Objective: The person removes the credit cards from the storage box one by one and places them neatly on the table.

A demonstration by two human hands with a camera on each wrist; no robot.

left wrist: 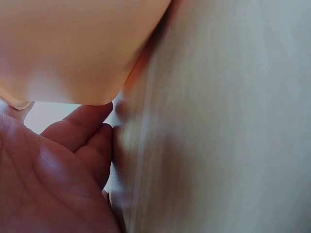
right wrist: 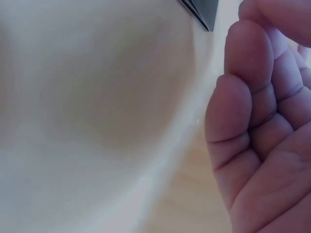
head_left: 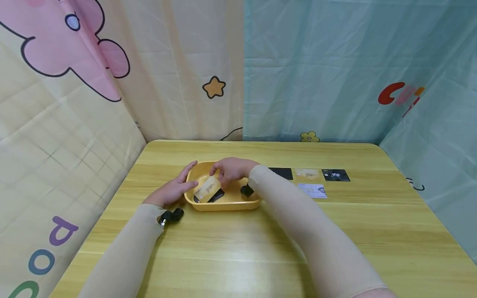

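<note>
A yellow plastic basin (head_left: 223, 206) sits on the wooden table. My left hand (head_left: 173, 191) holds its left end, the thumb over the rim and the other fingers along the outside. Seen in the left wrist view, my left fingertips (left wrist: 104, 110) touch the basin's wall. Inside the basin, my right hand (head_left: 234, 169) pinches a gold card (head_left: 208, 189) at its upper right end, between thumb and index finger. Dark cards (head_left: 217, 195) lie partly hidden beneath it; stacked edges of dark cards (right wrist: 203, 10) show in the right wrist view, beside my curled right fingers (right wrist: 228, 109).
Right of the basin, cards lie in rows: a black card (head_left: 282, 173), a gold card (head_left: 307, 174), a black Vip card (head_left: 336, 175) and a white card (head_left: 313, 191). My right forearm covers part of this area. Printed curtains (head_left: 316, 70) stand behind the table.
</note>
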